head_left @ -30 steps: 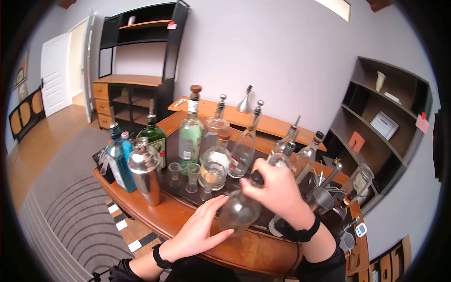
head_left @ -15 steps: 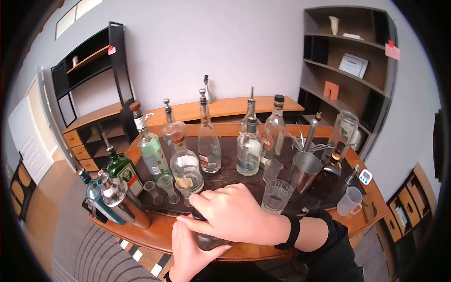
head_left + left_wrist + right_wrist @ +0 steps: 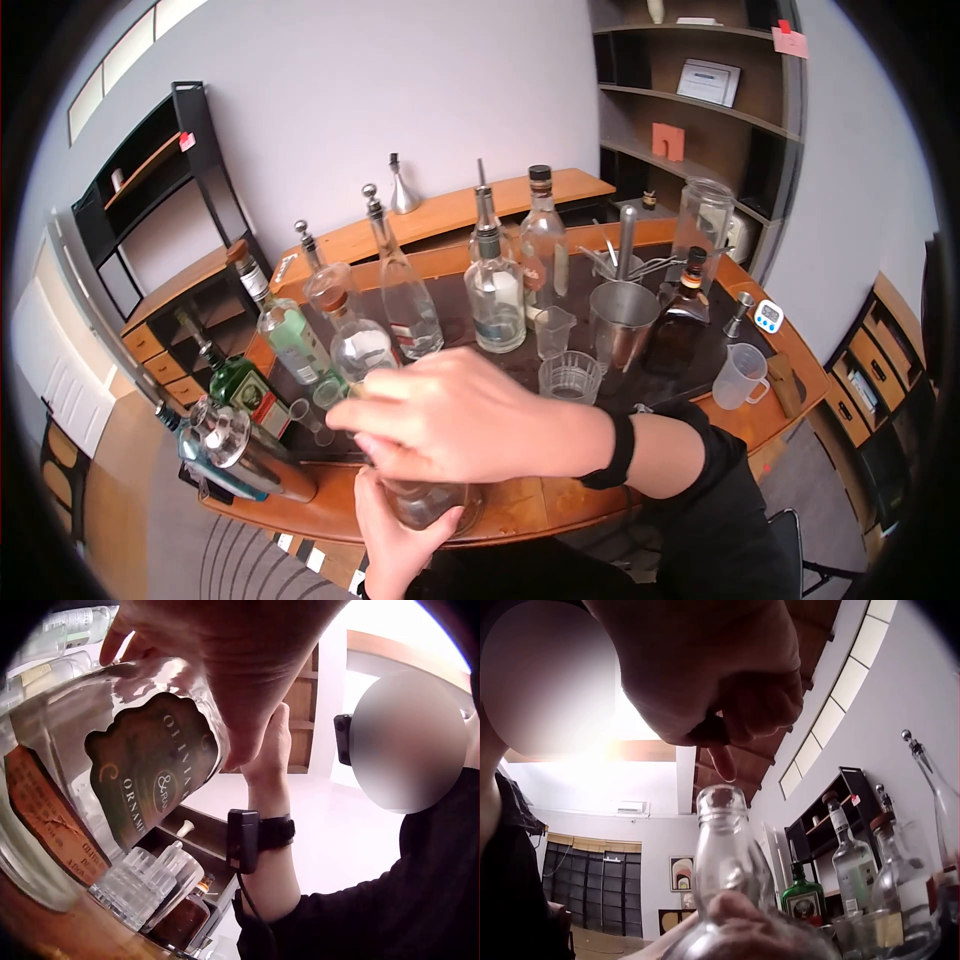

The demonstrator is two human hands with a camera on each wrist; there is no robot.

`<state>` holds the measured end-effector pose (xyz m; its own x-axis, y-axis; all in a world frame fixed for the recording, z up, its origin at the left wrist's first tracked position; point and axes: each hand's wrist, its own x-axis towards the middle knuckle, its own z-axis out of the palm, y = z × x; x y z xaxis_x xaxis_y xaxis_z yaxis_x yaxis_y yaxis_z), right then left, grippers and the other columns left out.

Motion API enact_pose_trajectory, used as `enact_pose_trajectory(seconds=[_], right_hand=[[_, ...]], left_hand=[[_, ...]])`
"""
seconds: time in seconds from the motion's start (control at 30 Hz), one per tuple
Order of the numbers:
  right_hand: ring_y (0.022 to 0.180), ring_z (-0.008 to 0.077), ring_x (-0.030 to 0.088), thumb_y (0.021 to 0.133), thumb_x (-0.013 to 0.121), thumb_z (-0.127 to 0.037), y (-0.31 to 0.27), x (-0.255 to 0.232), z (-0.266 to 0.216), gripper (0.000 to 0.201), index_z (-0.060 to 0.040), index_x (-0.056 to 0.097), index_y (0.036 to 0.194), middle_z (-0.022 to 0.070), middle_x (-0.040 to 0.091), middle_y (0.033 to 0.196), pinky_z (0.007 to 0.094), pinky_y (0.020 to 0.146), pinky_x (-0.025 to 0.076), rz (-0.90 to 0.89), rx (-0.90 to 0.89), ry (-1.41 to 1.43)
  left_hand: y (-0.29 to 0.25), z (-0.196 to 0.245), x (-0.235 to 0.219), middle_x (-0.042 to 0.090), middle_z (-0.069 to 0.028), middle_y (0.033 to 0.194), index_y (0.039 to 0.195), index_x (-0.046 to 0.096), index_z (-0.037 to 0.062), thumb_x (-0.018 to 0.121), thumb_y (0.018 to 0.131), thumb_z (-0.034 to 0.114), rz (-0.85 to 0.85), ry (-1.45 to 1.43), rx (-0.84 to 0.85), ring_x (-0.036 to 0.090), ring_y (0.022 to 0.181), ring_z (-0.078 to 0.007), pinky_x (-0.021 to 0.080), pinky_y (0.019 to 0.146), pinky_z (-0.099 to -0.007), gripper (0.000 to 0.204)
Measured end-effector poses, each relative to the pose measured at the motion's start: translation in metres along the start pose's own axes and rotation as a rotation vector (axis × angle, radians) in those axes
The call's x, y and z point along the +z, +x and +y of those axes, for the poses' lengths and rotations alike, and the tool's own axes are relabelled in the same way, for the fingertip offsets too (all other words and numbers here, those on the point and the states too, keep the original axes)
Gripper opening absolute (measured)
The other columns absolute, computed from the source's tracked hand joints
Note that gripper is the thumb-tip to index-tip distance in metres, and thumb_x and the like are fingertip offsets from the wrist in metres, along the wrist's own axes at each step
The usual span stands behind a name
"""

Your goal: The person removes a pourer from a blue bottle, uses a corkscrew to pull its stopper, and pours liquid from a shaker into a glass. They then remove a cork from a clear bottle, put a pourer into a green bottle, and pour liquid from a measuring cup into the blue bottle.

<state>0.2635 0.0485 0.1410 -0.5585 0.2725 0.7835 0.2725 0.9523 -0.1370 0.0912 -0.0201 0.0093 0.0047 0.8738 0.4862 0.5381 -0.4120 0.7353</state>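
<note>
A clear glass bottle [image 3: 425, 507] with a dark, scalloped label [image 3: 154, 776] stands at the table's near edge. My left hand [image 3: 383, 530] grips it round the shoulder, thumb on the near side. Its mouth [image 3: 721, 797] is uncovered in the right wrist view. Just above the mouth, my right hand [image 3: 470, 425] holds a dark stopper [image 3: 709, 733] in curled fingers, with one fingertip pointing down close to the rim. In the head view the right hand hides the bottle's neck and the stopper.
Several bottles stand behind, among them a green bottle [image 3: 245, 390]. A steel shaker [image 3: 250, 450] is at the left, beside small glasses [image 3: 300, 410]. Right of my hands are a cut-glass tumbler [image 3: 570, 380], a metal mixing cup [image 3: 625, 320], a plastic measuring jug [image 3: 740, 378] and a timer [image 3: 768, 316].
The head view has turned to the right. My right hand has lifted the dark stopper off the bottle's mouth, while the left hand has closed round the bottle.
</note>
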Motion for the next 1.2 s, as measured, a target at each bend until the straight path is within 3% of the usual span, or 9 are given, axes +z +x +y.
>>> enact_pose_trajectory(seconds=[0.2,0.3,0.53,0.7,0.93,1.0,1.03,1.1,1.2], right_hand=[[0.082,0.03,0.064,0.1,0.046,-0.021,-0.007,-0.014,0.015,0.025,-0.0033,0.055,0.116,0.0165,0.063,0.101,0.0389,0.073,0.05,0.012,0.263,0.399],[0.096,0.0297,0.065,0.101,0.046,-0.019,-0.011,-0.026,0.007,0.025,-0.0012,0.05,0.119,0.0179,0.062,0.105,0.0371,0.084,0.049,-0.177,0.624,0.563],[0.084,0.0343,0.063,0.093,0.058,-0.017,-0.018,-0.005,-0.005,0.024,-0.0034,0.05,0.112,0.0161,0.058,0.1,0.041,0.07,0.05,-0.124,0.28,0.409],[0.086,0.0257,0.061,0.088,0.064,-0.019,-0.017,0.015,-0.002,0.022,-0.0047,0.057,0.103,0.0089,0.056,0.091,0.0331,0.07,0.052,-0.087,0.02,0.129],[0.092,0.0234,0.062,0.081,0.07,-0.02,-0.024,0.02,-0.007,0.038,-0.0057,0.063,0.116,0.0065,0.062,0.103,0.0341,0.078,0.054,-0.042,-0.062,-0.12],[0.1,0.0231,0.062,0.08,0.07,-0.021,-0.027,0.018,-0.014,0.047,-0.0055,0.062,0.124,0.0076,0.062,0.115,0.0341,0.082,0.053,-0.024,-0.069,-0.164],[0.105,0.0235,0.061,0.08,0.07,-0.021,-0.029,0.017,-0.017,0.048,-0.005,0.061,0.125,0.0089,0.061,0.121,0.0338,0.084,0.052,-0.004,-0.071,-0.151],[0.117,0.0257,0.058,0.081,0.069,-0.02,-0.036,0.015,-0.02,0.053,-0.0014,0.058,0.129,0.0135,0.057,0.132,0.0354,0.092,0.05,-0.036,-0.084,-0.151],[0.117,0.0275,0.058,0.081,0.068,-0.019,-0.041,0.022,-0.017,0.054,0.0015,0.057,0.129,0.016,0.057,0.131,0.038,0.097,0.049,0.004,-0.074,-0.097]], left_hand=[[0.003,-0.005,0.003,0.052,-0.0188,0.111,0.116,0.049,0.0012,0.088,0.059,0.033,0.028,-0.021,0.111,0.051,0.106,-0.0371,0.042,0.093,-0.0453,0.076],[0.003,-0.002,0.002,0.053,-0.0178,0.111,0.116,0.049,0.0021,0.087,0.06,0.033,0.038,-0.027,0.097,0.051,0.106,-0.0366,0.042,0.093,-0.0452,0.075],[0.004,-0.004,0.004,0.053,-0.0171,0.11,0.116,0.048,0.002,0.088,0.06,0.036,0.025,-0.071,0.103,0.051,0.104,-0.0352,0.042,0.09,-0.0446,0.077],[0.004,-0.003,0.004,0.05,-0.017,0.109,0.115,0.047,0.0004,0.088,0.06,0.035,0.041,-0.052,0.117,0.051,0.102,-0.034,0.043,0.088,-0.0431,0.077],[-0.001,-0.011,0.009,0.049,-0.0171,0.113,0.119,0.043,-0.0003,0.089,0.058,0.033,0.045,-0.033,0.12,0.05,0.105,-0.0343,0.042,0.09,-0.0431,0.083],[-0.006,-0.021,0.011,0.05,-0.0176,0.115,0.12,0.043,-0.0006,0.089,0.058,0.031,0.036,-0.202,0.031,0.051,0.106,-0.0336,0.042,0.091,-0.0425,0.083],[-0.005,-0.025,0.007,0.05,-0.0182,0.12,0.126,0.042,-0.0018,0.089,0.059,0.028,-0.055,-0.061,0.026,0.052,0.11,-0.0336,0.042,0.093,-0.042,0.088],[-0.002,-0.021,0.01,0.05,-0.0183,0.121,0.129,0.041,-0.0021,0.089,0.059,0.026,-0.02,-0.043,0.066,0.052,0.111,-0.0338,0.042,0.094,-0.0418,0.09],[0.003,-0.009,0.011,0.05,-0.017,0.125,0.137,0.037,-0.0025,0.089,0.061,0.023,0.015,0.021,0.123,0.052,0.117,-0.0319,0.042,0.098,-0.041,0.095]])
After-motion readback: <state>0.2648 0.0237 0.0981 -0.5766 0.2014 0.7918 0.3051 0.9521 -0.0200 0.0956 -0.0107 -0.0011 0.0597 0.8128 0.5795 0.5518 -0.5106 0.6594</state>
